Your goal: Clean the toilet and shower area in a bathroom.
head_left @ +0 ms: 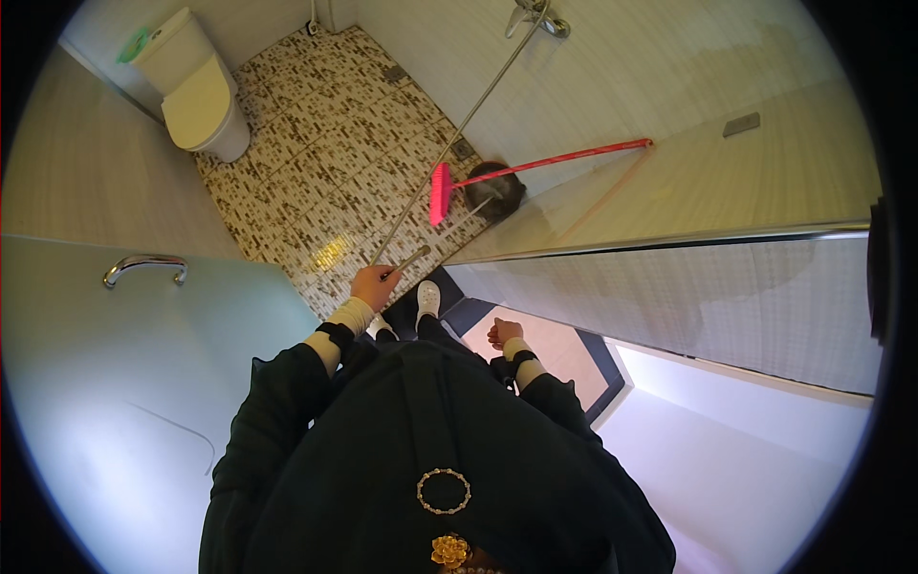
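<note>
Head view: a frosted door (143,364) stands left of the patterned floor (316,143), with a toilet (196,110) at the far left corner. A hose (483,98) runs from the wall tap (555,26) to the left hand (376,285). A pink broom (441,194) crosses a dark bucket (513,197). The left fingers close round the shower head (417,256), near the bucket. The right hand (504,334) has curled fingers; whether they hold anything, I cannot tell.
</note>
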Demonstrator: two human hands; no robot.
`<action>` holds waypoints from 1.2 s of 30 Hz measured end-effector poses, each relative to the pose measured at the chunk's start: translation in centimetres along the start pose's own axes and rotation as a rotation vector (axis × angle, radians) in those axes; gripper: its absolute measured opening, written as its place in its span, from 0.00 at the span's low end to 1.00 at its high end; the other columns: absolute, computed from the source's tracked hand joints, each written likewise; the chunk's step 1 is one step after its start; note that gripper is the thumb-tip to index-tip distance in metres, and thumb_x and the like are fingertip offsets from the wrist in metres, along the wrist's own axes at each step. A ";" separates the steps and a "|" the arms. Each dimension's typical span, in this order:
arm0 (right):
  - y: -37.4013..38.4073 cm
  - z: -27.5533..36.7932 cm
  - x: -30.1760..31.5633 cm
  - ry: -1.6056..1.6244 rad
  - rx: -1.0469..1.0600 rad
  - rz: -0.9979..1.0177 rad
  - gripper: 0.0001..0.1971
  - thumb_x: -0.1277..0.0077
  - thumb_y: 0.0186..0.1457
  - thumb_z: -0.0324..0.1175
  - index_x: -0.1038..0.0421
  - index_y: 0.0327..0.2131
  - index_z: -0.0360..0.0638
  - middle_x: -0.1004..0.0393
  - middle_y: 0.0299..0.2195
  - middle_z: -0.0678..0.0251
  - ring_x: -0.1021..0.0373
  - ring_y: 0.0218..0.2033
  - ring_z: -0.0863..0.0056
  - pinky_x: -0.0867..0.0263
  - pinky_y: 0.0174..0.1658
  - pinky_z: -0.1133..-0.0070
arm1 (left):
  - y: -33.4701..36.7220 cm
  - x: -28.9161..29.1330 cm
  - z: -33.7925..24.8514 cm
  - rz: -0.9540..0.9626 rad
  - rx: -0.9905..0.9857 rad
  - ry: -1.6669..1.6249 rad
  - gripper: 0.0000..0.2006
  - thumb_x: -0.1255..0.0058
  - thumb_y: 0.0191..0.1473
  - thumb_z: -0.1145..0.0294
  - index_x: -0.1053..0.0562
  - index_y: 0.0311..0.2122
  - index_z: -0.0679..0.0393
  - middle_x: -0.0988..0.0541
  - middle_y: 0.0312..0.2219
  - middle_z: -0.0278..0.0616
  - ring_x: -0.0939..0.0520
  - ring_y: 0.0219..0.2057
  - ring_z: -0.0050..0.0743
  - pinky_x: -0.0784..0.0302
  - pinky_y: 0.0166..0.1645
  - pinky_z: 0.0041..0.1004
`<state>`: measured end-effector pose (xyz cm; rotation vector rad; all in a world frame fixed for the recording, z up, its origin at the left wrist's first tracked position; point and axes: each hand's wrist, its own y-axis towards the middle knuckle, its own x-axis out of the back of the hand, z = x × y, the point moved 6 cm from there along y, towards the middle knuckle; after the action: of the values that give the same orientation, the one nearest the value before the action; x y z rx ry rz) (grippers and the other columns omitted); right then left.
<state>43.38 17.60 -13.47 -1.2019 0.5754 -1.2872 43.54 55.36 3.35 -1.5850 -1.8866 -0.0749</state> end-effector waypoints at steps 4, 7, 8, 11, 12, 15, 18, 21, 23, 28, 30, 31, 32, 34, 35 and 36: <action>-0.5 0.0 0.0 0.002 -0.002 -0.002 0.15 0.58 0.51 0.43 0.32 0.22 0.43 0.27 0.20 0.66 0.31 0.18 0.74 0.36 0.22 0.76 | -0.3 0.0 0.3 -0.026 -0.020 0.003 0.16 0.52 0.47 0.58 0.25 0.32 0.62 0.24 0.22 0.50 0.24 0.24 0.43 0.29 0.32 0.33; -0.5 -0.1 -0.1 0.004 0.000 0.001 0.15 0.58 0.51 0.43 0.32 0.22 0.43 0.27 0.20 0.66 0.31 0.18 0.74 0.36 0.22 0.76 | 0.0 -0.2 0.9 -0.043 -0.035 0.026 0.15 0.51 0.47 0.59 0.25 0.31 0.63 0.24 0.20 0.48 0.25 0.21 0.38 0.31 0.29 0.32; -0.5 -0.2 -0.1 0.003 0.000 0.005 0.15 0.59 0.51 0.43 0.32 0.22 0.42 0.27 0.20 0.65 0.31 0.18 0.74 0.36 0.22 0.76 | 0.0 -0.3 1.2 -0.042 -0.029 0.049 0.16 0.51 0.47 0.58 0.25 0.31 0.62 0.24 0.20 0.48 0.25 0.21 0.38 0.31 0.29 0.32; -0.2 -0.4 -0.1 0.012 -0.002 0.016 0.15 0.59 0.51 0.43 0.32 0.22 0.42 0.27 0.20 0.65 0.32 0.18 0.74 0.36 0.21 0.76 | -0.1 -0.2 1.1 -0.023 -0.008 0.024 0.17 0.51 0.45 0.56 0.24 0.32 0.61 0.24 0.22 0.51 0.22 0.26 0.47 0.28 0.34 0.34; -0.3 -0.3 -0.2 0.018 -0.004 0.026 0.15 0.59 0.51 0.43 0.32 0.23 0.42 0.28 0.20 0.65 0.32 0.18 0.74 0.36 0.21 0.76 | -0.2 -0.1 0.9 -0.024 -0.008 0.025 0.17 0.51 0.45 0.56 0.24 0.32 0.61 0.24 0.22 0.51 0.22 0.26 0.47 0.28 0.34 0.34; -0.3 -0.2 -0.4 0.007 0.005 0.017 0.15 0.59 0.51 0.43 0.32 0.23 0.42 0.28 0.20 0.65 0.32 0.18 0.74 0.36 0.21 0.76 | -0.5 0.1 0.8 -0.019 0.017 0.026 0.17 0.51 0.45 0.56 0.24 0.32 0.60 0.24 0.22 0.51 0.22 0.26 0.47 0.28 0.34 0.34; -0.1 -0.3 -0.4 -0.004 0.012 0.012 0.14 0.59 0.50 0.42 0.32 0.23 0.42 0.28 0.20 0.65 0.32 0.18 0.74 0.36 0.21 0.75 | -0.4 0.1 1.0 -0.035 -0.012 0.049 0.17 0.52 0.45 0.56 0.24 0.32 0.60 0.24 0.21 0.51 0.22 0.25 0.47 0.28 0.33 0.35; 0.1 -0.4 -0.3 0.003 -0.008 0.011 0.14 0.59 0.50 0.43 0.32 0.23 0.42 0.28 0.20 0.65 0.32 0.18 0.74 0.36 0.21 0.75 | -0.4 0.0 1.0 -0.026 -0.009 0.046 0.17 0.52 0.45 0.56 0.24 0.31 0.60 0.24 0.21 0.51 0.23 0.25 0.47 0.28 0.33 0.35; 0.1 -0.4 -0.3 0.002 -0.003 0.011 0.14 0.59 0.50 0.43 0.32 0.23 0.42 0.27 0.20 0.65 0.32 0.18 0.74 0.36 0.21 0.75 | -0.5 0.0 1.0 -0.022 0.001 0.026 0.17 0.52 0.45 0.56 0.24 0.31 0.60 0.24 0.21 0.51 0.23 0.26 0.47 0.28 0.34 0.35; 0.0 -0.5 -0.2 0.006 -0.004 0.006 0.14 0.58 0.50 0.43 0.32 0.23 0.42 0.27 0.20 0.65 0.32 0.18 0.74 0.36 0.21 0.75 | -0.6 -0.1 0.9 -0.029 -0.002 0.038 0.17 0.52 0.45 0.56 0.24 0.30 0.61 0.24 0.21 0.52 0.23 0.25 0.48 0.29 0.34 0.35; -0.1 -0.5 -0.1 0.010 -0.002 0.007 0.13 0.58 0.50 0.42 0.32 0.23 0.43 0.27 0.20 0.65 0.31 0.18 0.74 0.35 0.21 0.75 | -0.5 -0.2 1.0 -0.026 0.014 0.036 0.17 0.53 0.45 0.56 0.24 0.30 0.62 0.24 0.21 0.52 0.23 0.25 0.48 0.29 0.34 0.36; 0.0 -0.5 -0.1 0.011 -0.003 0.007 0.13 0.58 0.50 0.42 0.32 0.23 0.43 0.27 0.20 0.65 0.31 0.18 0.74 0.35 0.21 0.75 | -0.5 -0.3 1.3 -0.020 0.012 0.037 0.17 0.52 0.46 0.56 0.25 0.31 0.62 0.24 0.21 0.51 0.23 0.24 0.44 0.29 0.32 0.34; 0.0 -0.6 -0.1 0.017 -0.008 0.005 0.13 0.58 0.50 0.42 0.32 0.23 0.42 0.27 0.21 0.65 0.31 0.18 0.74 0.35 0.21 0.75 | -0.4 -0.5 1.4 -0.013 0.009 0.039 0.18 0.51 0.46 0.56 0.25 0.32 0.63 0.23 0.22 0.50 0.23 0.22 0.40 0.30 0.30 0.33; -0.2 -0.5 -0.1 0.024 -0.013 0.006 0.13 0.58 0.49 0.41 0.32 0.23 0.42 0.27 0.21 0.65 0.31 0.18 0.74 0.35 0.21 0.75 | -0.4 -0.5 1.4 -0.017 0.003 0.040 0.17 0.51 0.46 0.57 0.25 0.32 0.63 0.23 0.22 0.50 0.23 0.22 0.40 0.30 0.30 0.32; -0.2 -0.4 -0.1 0.017 -0.012 0.005 0.13 0.58 0.49 0.41 0.32 0.23 0.42 0.27 0.20 0.65 0.31 0.18 0.74 0.35 0.21 0.76 | -0.4 -0.5 1.4 -0.022 -0.003 0.039 0.17 0.51 0.46 0.57 0.25 0.32 0.63 0.23 0.22 0.50 0.23 0.22 0.39 0.30 0.30 0.32; -0.1 -0.5 0.0 0.012 -0.009 0.003 0.13 0.58 0.49 0.41 0.32 0.22 0.42 0.27 0.20 0.64 0.31 0.18 0.74 0.35 0.21 0.76 | -0.3 -0.6 1.4 -0.020 -0.005 0.041 0.17 0.51 0.46 0.57 0.25 0.32 0.63 0.23 0.22 0.50 0.23 0.22 0.39 0.30 0.30 0.32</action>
<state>42.89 17.42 -13.50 -1.2009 0.5926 -1.2913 42.66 55.36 2.04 -1.5565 -1.8724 -0.1205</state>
